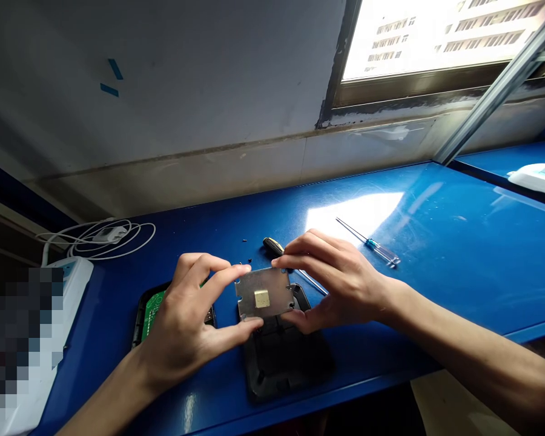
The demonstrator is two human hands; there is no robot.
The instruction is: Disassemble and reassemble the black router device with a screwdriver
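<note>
Between both hands is a thin metal plate (275, 290) with notched edges and a small yellowish square pad on its face. My left hand (195, 309) pinches its left side, thumb below and fingers on the upper edge. On the right side, my right hand (331, 281) grips it the same way. Under the plate lies a black plastic cover (290, 363), partly hidden by it. Behind my left hand, a green circuit board (153, 309) sits in a black casing, mostly covered by the hand.
A yellow-black screwdriver (272, 246) lies behind my right hand, its shaft partly hidden. Another screwdriver with a clear blue handle (381, 251) is farther right. Tiny screws (249, 260) are scattered near the plate. A white cable with a plug (111, 234) and a white power strip (79, 272) are at left.
</note>
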